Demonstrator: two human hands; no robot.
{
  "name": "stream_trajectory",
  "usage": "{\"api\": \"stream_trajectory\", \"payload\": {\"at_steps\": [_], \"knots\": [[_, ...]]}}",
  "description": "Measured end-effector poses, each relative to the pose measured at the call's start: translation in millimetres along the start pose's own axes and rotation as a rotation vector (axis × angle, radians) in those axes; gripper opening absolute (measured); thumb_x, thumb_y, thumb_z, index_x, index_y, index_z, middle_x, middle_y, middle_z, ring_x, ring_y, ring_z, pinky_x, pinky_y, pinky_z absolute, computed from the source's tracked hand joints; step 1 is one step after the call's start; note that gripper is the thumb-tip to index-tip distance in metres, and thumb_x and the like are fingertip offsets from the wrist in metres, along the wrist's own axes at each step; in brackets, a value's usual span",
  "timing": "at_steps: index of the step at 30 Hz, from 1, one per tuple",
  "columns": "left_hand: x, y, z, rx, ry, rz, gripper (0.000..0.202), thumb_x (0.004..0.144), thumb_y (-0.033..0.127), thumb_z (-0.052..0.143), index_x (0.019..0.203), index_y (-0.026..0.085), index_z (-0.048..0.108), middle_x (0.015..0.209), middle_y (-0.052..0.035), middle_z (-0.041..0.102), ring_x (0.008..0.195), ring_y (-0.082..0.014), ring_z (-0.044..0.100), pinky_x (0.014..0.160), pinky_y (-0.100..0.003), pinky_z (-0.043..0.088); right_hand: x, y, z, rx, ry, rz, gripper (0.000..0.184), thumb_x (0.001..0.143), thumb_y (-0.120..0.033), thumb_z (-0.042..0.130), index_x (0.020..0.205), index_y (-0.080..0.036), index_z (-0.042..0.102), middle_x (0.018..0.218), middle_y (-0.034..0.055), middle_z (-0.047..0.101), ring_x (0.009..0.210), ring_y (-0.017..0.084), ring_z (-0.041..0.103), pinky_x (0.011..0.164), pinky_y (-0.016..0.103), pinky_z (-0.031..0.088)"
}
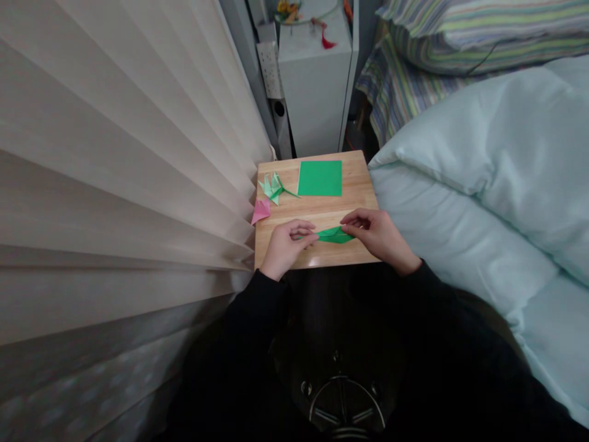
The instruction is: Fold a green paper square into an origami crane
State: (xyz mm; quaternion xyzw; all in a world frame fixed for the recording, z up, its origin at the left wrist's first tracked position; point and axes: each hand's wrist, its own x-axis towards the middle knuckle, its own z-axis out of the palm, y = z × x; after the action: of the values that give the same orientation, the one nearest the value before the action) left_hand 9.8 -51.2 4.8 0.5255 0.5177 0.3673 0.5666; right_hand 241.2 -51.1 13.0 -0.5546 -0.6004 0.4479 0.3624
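A narrow folded piece of green paper (335, 235) is held between my two hands, just above or on the front part of a small wooden table (317, 258). My left hand (288, 242) pinches its left end between thumb and fingers. At the other end, my right hand (375, 233) grips the paper with thumb and fingertips, which hide that tip. Behind my hands lies a stack or sheet of square green paper (320, 178). To its left sits a folded green paper piece (275, 188) with several points and a thin stem. A pink folded paper piece (261, 211) is at the table's left edge.
A pleated pale curtain (184, 153) borders the table on the left. On the right is a bed with a light blue quilt (460, 184) and a striped pillow (483, 37). A white cabinet (315, 98) stands behind, with a red tassel (327, 40) on top.
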Motion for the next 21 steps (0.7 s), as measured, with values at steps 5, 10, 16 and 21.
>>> {"api": "stream_trajectory", "payload": {"at_steps": [5, 10, 16, 21], "knots": [[3, 3, -2.4, -0.042, 0.083, 0.053, 0.032, 0.066, 0.028, 0.089, 0.091, 0.014, 0.075, 0.078, -0.0041, 0.075, 0.067, -0.0138, 0.069, 0.064, -0.025, 0.053, -2, -2, 3, 0.034, -0.128, -0.003, 0.032, 0.086, -0.046, 0.07, 0.098, -0.016, 0.075, 0.094, 0.0096, 0.077, 0.078, 0.02, 0.067, 0.074, 0.035, 0.052], [-1, 7, 7.9, -0.098, 0.037, 0.088, 0.034, 0.063, 0.027, 0.092, 0.091, 0.015, 0.075, 0.077, -0.0024, 0.074, 0.07, -0.0136, 0.068, 0.069, -0.025, 0.052, -10, -6, 16, -0.037, -0.321, -0.079, 0.036, 0.092, -0.05, 0.065, 0.078, -0.017, 0.072, 0.07, 0.0012, 0.065, 0.067, 0.015, 0.054, 0.063, 0.03, 0.039], [-2, 5, 15.1, -0.278, 0.096, 0.066, 0.029, 0.067, 0.033, 0.091, 0.085, 0.017, 0.074, 0.076, -0.0008, 0.071, 0.069, -0.0117, 0.065, 0.068, -0.025, 0.051, -13, -7, 29, 0.228, -0.274, 0.019, 0.039, 0.088, -0.053, 0.069, 0.077, -0.016, 0.073, 0.069, -0.0001, 0.061, 0.063, 0.012, 0.049, 0.058, 0.028, 0.036], [-4, 9, 17.9, -0.238, 0.117, 0.076, 0.022, 0.071, 0.033, 0.088, 0.077, 0.016, 0.075, 0.066, 0.0007, 0.067, 0.059, -0.0096, 0.057, 0.06, -0.024, 0.045, -13, -9, 33, 0.261, -0.283, 0.028, 0.039, 0.083, -0.054, 0.072, 0.078, -0.015, 0.074, 0.07, 0.0011, 0.063, 0.065, 0.014, 0.052, 0.06, 0.028, 0.039]]}}
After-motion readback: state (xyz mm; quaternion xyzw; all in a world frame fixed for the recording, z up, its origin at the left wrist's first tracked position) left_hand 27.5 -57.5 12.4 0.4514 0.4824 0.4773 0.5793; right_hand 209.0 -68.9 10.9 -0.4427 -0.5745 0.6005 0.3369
